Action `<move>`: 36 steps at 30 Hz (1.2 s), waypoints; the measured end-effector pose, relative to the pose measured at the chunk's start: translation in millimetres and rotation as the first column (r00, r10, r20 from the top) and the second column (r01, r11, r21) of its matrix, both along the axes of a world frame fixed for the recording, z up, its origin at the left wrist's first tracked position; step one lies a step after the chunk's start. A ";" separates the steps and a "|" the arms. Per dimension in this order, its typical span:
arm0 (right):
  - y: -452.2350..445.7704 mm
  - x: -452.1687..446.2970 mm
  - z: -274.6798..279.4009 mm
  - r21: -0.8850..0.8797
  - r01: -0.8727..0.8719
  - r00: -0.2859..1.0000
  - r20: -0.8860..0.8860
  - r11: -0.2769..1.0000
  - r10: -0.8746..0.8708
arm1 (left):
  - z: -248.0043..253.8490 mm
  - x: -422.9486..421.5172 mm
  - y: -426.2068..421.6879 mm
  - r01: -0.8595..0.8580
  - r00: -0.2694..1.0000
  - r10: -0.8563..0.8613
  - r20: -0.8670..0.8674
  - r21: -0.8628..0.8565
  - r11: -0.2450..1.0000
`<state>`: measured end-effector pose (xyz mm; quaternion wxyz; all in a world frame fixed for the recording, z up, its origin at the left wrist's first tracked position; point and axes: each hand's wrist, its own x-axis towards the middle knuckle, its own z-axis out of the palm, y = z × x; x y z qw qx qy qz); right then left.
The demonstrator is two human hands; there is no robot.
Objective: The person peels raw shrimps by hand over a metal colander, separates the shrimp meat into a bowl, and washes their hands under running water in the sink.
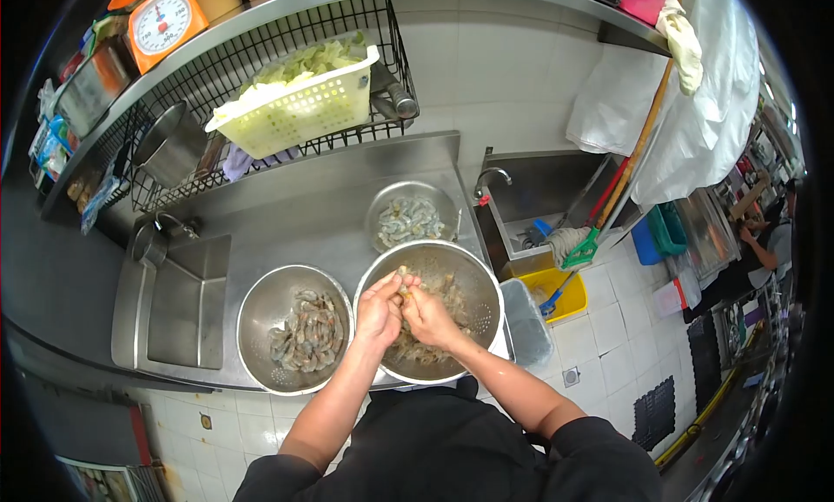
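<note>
Both of my hands meet over a large steel colander (pixel 492 315) with brownish shrimp shells (pixel 447 298) in it. Fingers closed, my left hand (pixel 380 306) pinches a shrimp (pixel 402 274) that is mostly hidden between the fingers. My right hand (pixel 425 314) is closed against the same shrimp from the other side. To the left, a second steel colander (pixel 256 315) holds a heap of grey shrimp in their shells (pixel 308 332). Behind the shell colander stands a smaller steel bowl (pixel 379 205) with pale, peeled-looking shrimp (pixel 411 221).
A steel sink (pixel 187 315) with a faucet lies left. Overhead, a wire rack carries a white basket (pixel 300 111) of cut greens; an orange scale (pixel 165 24) sits above. At right are a clear bin (pixel 530 328), a yellow bucket (pixel 573 300) and brooms. Another person works far right.
</note>
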<state>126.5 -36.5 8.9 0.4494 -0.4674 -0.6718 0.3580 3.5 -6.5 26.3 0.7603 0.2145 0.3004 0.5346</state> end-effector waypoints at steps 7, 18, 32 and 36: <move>-3.4 -2.5 5.0 0.084 0.082 0.996 -0.026 0.993 -0.081 | 0.6 -2.7 5.1 -0.025 1.000 0.024 -0.020 -0.060 0.998; -26.9 27.6 -8.8 -0.205 -0.094 0.787 0.584 0.974 0.199 | -2.9 -12.5 28.1 0.094 0.898 -0.106 -0.427 -0.050 0.994; 15.9 32.5 41.6 -0.024 -0.011 0.985 0.174 1.000 0.015 | 10.7 -5.2 2.9 0.155 0.742 0.034 -0.669 0.221 0.963; 18.9 31.9 43.3 0.089 -0.127 0.972 0.208 0.988 0.106 | 3.7 -11.3 13.1 0.092 0.854 -0.001 -0.521 0.150 0.984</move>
